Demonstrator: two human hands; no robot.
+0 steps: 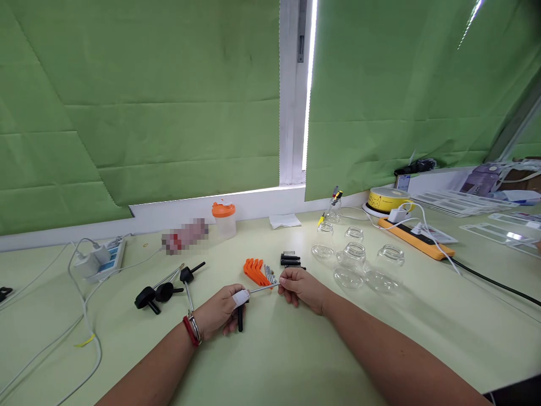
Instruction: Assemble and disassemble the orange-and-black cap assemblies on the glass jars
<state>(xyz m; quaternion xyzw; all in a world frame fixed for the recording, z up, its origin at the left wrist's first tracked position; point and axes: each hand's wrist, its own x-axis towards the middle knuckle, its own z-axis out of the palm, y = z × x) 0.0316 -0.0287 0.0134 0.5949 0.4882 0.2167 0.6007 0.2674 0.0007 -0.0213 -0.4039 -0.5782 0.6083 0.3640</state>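
We take the bracket pile (255, 270) on the tabletop (296, 349) as our mark. Left of it lie the knobbed rods (164, 290), right of it the jars (355, 262), just before it the held rod (264, 288).

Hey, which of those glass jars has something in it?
The rearmost jar, by the windowsill: yellow- and red-tipped sticks poke out of it. The other four jars look empty.

A shiny metal rod (264, 288) with a matt black plastic handle (240, 321). Glossy orange plastic clips (255, 270) at centre. Clear, smooth glass jars (353, 265) right of centre. Matt green cloth blinds (139, 101) above. Smooth matt table (296, 349).
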